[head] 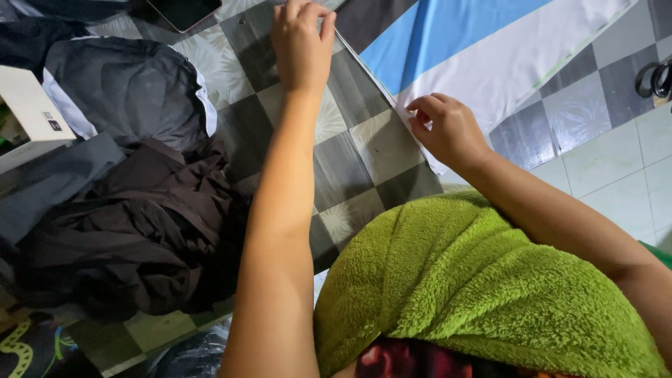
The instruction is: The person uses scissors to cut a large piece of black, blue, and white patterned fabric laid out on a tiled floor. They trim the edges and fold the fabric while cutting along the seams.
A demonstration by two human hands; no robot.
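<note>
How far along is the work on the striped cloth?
Early. Nothing looks finished. In hand: the left hand and right hand pinch the near edge of the blue, white and grey cloth, spread on the checkered mat. Left: the dark clothes pile lies crumpled beside it.

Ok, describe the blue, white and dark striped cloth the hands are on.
The blue, white and dark striped cloth lies flat on the grey chequered mat, running off the top edge. It looks thin, smooth and woven. The left hand presses its near edge; the right hand pinches that edge lower down.
</note>
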